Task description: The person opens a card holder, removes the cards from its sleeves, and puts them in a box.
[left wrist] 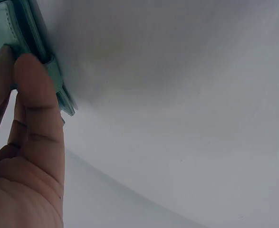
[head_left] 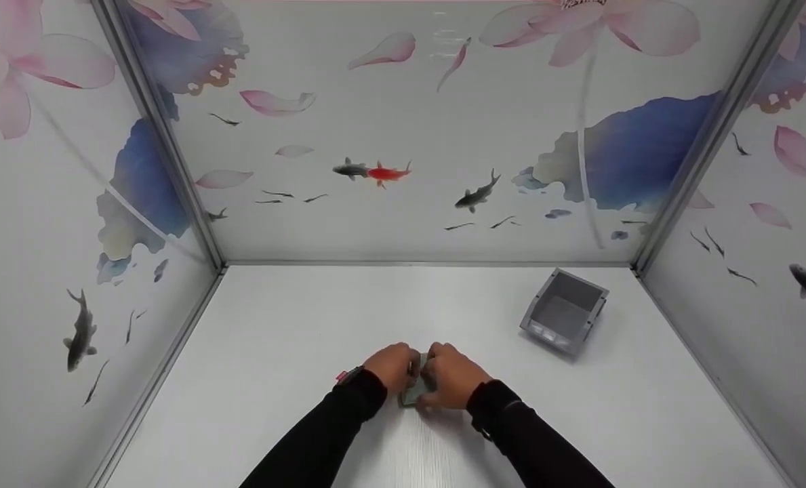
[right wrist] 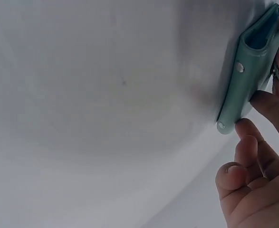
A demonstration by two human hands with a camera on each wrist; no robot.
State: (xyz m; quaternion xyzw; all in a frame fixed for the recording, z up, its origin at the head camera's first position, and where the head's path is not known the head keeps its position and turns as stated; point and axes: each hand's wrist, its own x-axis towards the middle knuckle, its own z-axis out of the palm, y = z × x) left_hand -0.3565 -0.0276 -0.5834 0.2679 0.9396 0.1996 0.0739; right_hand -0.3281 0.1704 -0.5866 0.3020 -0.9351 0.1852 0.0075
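Note:
A small green wallet (head_left: 411, 395) lies low over the white tabletop, between both hands and partly hidden by them. In the left wrist view the wallet (left wrist: 0, 26) shows a stitched edge and a closing strap (left wrist: 54, 73). The left hand (head_left: 390, 367) pinches it there, with thumb and a finger beside the strap. From the other side, the right hand (head_left: 458, 377) grips the wallet with bent fingers. Two metal snaps dot the wallet's side (right wrist: 234, 90) in the right wrist view, where fingertips of the right hand (right wrist: 258, 190) touch its lower edge.
A grey open plastic bin (head_left: 565, 315) sits at the back right of the white table (head_left: 308, 325). Panels printed with flowers and fish, such as the back wall (head_left: 430, 230), enclose the table at the left, back and right, joined by metal corner posts (head_left: 165, 142).

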